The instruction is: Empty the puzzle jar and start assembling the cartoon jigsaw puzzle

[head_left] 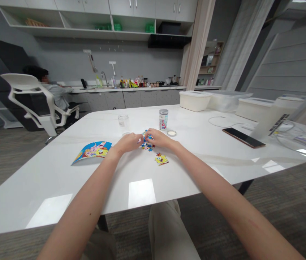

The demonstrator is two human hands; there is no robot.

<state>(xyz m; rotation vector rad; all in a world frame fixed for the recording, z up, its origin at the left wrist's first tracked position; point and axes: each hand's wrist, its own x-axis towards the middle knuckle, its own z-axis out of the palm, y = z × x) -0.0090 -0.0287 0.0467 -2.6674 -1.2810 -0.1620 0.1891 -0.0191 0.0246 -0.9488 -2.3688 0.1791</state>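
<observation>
A small heap of jigsaw pieces (147, 146), blue, white and yellow, lies on the white table. At its left edge is my left hand (130, 142), its fingers pinched together at the pieces. Over the right side of the heap curls my right hand (158, 138), thumb and fingers closed on pieces. The exact pieces at the fingertips are partly hidden. Nearer to me sits a joined patch of jigsaw (161, 159) with a yellow cartoon face. To the left lies a curved picture sheet (93, 151) with matching cartoon figures.
Behind my hands stand a clear jar (123, 122) and a printed can (163, 120), with a round lid (171, 133) beside it. Rightward are a phone (243, 137), cables and storage boxes (194, 100). A person sits on a white chair (24, 80) beyond the table.
</observation>
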